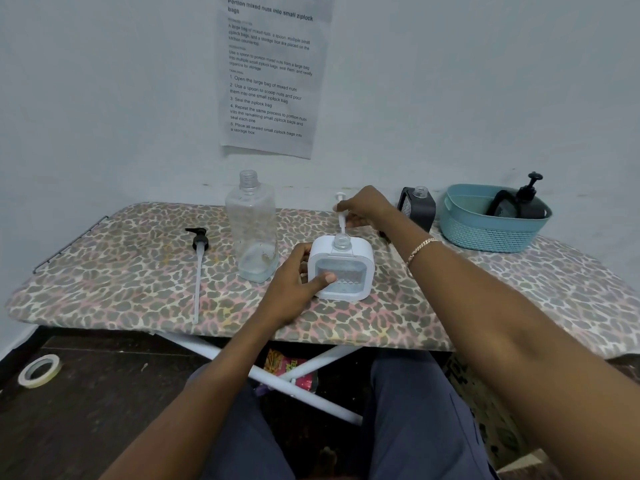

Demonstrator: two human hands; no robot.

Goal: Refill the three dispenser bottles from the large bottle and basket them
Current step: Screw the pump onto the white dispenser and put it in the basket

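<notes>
Far left on the floor, a tape roll, not part of this. On the board a black pump lies flat with its long tube pointing toward me. It is set aside, probably off the big bottle, but I can't confirm that.

The big bottle stands upright with its neck open and only a little liquid at the bottom. It sits just left of the work, in reach but out of the way. A printed sheet hangs on the wall above.

In the centre, the left hand grips the white bottle, fingers wrapped round its left side and thumb pressed on the front window. The grip pins it upright on the board so the neck stays put. I can't read the fill level.

The right hand hangs just above, fingertips pinching the white pump by its stem, head up and tube down. The tube tip is at the open neck; I can't tell whether it is inside yet. It looks lined up for seating and screwing on.

Right of that, the black bottle stands by the wall with its neck open and no pump, partly behind the arm. It is likely the next one.

Far right, the basket sits at the board's end and holds one dark bottle, leaning, with its pump on. My read: one done, one being closed, one left.
</notes>
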